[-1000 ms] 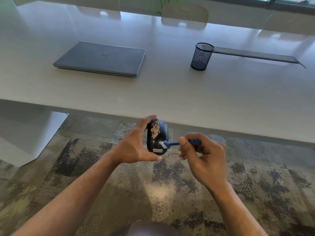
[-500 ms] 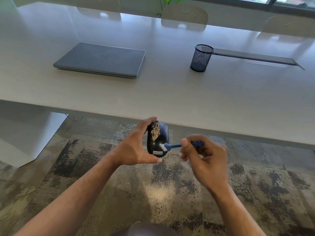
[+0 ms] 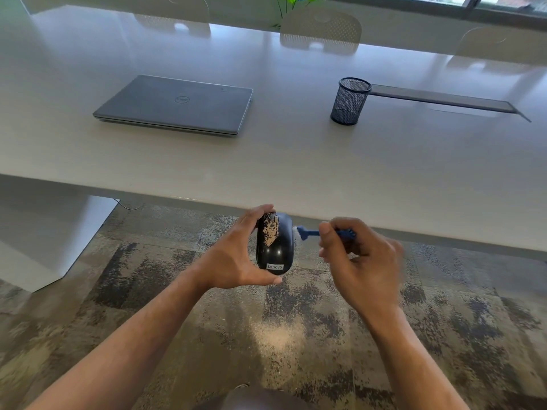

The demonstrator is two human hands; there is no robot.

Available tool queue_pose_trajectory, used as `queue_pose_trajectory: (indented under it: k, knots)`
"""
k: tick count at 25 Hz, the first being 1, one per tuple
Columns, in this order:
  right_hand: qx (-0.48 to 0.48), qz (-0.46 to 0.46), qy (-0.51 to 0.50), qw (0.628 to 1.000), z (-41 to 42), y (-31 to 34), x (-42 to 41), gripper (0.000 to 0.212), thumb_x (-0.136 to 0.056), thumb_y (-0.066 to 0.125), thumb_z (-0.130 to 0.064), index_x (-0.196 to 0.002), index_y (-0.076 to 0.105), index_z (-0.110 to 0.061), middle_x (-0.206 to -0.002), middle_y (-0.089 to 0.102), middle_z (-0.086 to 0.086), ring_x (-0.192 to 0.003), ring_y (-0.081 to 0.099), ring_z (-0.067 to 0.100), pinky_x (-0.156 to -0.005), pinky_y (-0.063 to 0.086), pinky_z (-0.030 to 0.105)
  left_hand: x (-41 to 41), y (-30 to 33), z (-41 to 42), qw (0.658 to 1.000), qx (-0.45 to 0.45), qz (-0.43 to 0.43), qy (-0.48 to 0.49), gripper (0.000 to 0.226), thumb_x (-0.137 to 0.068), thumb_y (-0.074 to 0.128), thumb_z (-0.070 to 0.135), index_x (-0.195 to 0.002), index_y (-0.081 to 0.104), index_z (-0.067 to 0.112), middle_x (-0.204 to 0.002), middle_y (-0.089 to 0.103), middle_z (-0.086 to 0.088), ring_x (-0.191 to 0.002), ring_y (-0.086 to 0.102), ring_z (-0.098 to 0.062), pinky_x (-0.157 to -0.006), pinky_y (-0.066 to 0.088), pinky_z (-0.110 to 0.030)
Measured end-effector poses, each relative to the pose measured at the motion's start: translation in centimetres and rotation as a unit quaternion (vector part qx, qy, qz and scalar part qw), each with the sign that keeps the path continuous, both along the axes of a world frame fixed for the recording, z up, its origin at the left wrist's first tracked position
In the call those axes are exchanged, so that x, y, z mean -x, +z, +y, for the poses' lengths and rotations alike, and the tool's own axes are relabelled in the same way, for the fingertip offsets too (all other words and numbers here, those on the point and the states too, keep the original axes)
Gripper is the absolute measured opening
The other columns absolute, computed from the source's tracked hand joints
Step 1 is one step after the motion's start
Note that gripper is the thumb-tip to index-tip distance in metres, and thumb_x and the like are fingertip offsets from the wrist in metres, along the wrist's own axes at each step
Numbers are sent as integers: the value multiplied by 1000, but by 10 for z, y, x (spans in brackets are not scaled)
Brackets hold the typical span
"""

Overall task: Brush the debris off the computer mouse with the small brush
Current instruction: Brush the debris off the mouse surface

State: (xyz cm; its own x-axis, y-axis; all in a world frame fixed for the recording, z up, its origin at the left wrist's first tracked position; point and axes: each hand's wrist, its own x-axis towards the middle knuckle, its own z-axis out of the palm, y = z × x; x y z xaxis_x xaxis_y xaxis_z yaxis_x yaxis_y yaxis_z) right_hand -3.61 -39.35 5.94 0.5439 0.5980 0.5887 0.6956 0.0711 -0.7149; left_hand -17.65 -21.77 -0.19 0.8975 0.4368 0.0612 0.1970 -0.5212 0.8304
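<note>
Brushing is mid-way: the left hand [image 3: 233,261] grips the mouse [image 3: 275,244] above the floor, near the table [image 3: 296,161] edge, the right hand [image 3: 355,258] pinches the brush [image 3: 307,233], bristles seemingly at its right side, and the next stroke must cross the tan debris [image 3: 270,230] at far left.

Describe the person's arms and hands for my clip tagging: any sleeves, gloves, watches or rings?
Both forearms are bare up to the frame's edge, so no sleeves show. The left hand and the right hand wear no gloves, and no watch or bracelet shows on either wrist. I see no rings, though the right hand is motion-blurred, so a thin band could go unseen.
</note>
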Motion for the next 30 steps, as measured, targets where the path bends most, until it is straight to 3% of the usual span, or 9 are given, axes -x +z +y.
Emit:
queue_pose_trajectory:
  k: [4, 8, 13, 16, 19, 23, 30]
  knots:
    - [-3, -94, 39, 995, 15, -7, 24, 22, -92, 61, -21, -86, 74, -4, -70, 75, 0, -57, 67, 4, -54, 54, 13, 0, 5, -3, 1000, 4, 2, 0, 124, -55, 90, 51, -154, 20, 27, -149, 39, 7, -139, 41, -12, -118, 34, -45]
    - [5, -107, 82, 991, 21, -16, 42, 12, -92, 68, -12, -86, 74, -2, -69, 74, 2, -52, 66, 12, -47, 52, 25, 1, 9, -4, 1000, 13, 0, -3, 120, -59, 86, 51, -155, 21, 21, -149, 39, 4, -138, 42, -13, -115, 38, -46]
    - [-28, -65, 26, 997, 16, -4, 21, 19, -93, 63, -18, -88, 73, -3, -75, 71, -9, -63, 67, 3, -56, 52, 6, 3, 5, -3, 1000, -10, 4, 5, 124, -57, 94, 41, -155, 21, 19, -149, 40, 0, -139, 41, -15, -119, 33, -46]
    - [-19, -92, -19, 995, 14, -4, 12, 15, -93, 66, -14, -86, 74, -3, -68, 74, 0, -55, 68, 9, -55, 53, 12, 2, 4, -3, 1000, -7, 2, 2, 124, -57, 94, 42, -154, 21, 21, -149, 40, 1, -140, 41, -15, -120, 32, -46]
    - [-8, -123, 21, 992, 15, -11, 25, 23, -93, 60, -19, -86, 74, -2, -70, 75, 4, -57, 69, 10, -55, 54, 13, -1, 5, -4, 1000, 2, -1, 2, 122, -56, 91, 47, -154, 22, 21, -148, 42, 3, -139, 42, -16, -117, 35, -48]
    - [-2, -86, 78, 993, 14, -19, 40, 21, -93, 61, -18, -85, 73, -3, -67, 72, 0, -52, 65, 11, -46, 51, 28, -2, 7, -5, 1000, 14, -1, 2, 120, -57, 88, 48, -154, 22, 23, -147, 41, 4, -137, 42, -12, -116, 37, -46]
    - [-23, -93, 11, 995, 7, -12, 18, 23, -92, 61, -20, -87, 74, -2, -71, 74, -1, -58, 63, 1, -54, 53, 12, -3, 7, -4, 1000, 5, 1, 5, 123, -56, 94, 41, -154, 23, 21, -148, 41, 2, -138, 42, -15, -118, 34, -46]
